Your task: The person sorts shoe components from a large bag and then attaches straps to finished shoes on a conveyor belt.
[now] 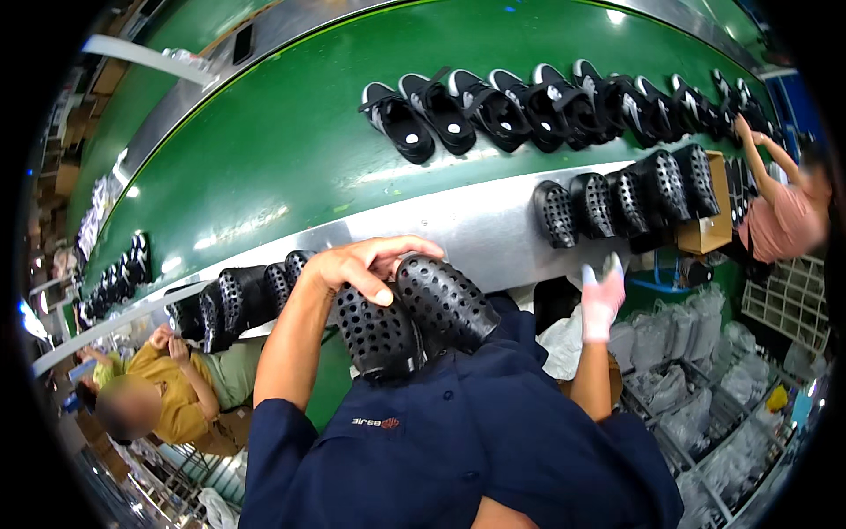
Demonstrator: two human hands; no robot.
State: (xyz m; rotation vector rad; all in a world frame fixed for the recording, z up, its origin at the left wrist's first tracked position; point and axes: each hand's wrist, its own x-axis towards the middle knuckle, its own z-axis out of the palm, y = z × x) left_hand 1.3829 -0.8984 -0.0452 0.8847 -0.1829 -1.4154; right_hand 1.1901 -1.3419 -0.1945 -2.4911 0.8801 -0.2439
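My left hand [374,264] is closed on two black shoe trees [445,295], shaped like rounded toes and dotted with holes. The thumb lies across one and the fingers reach over the tops; both are close to my chest. My right hand [604,295], in a pale pinkish glove with whitish fingertips, is held out to the right with its fingers apart and nothing in it. Beyond it, on the metal ledge [476,225], stands a row of similar perforated shoe trees [627,201]. More of them [238,304] stand to the left of my left forearm.
Black sneakers with white edging [502,110] line the green conveyor belt [291,141]. At right are a cardboard box [707,203], a person in a pink top [789,216], and racks of plastic-wrapped items [696,388]. A person in a yellow top [181,388] works at left.
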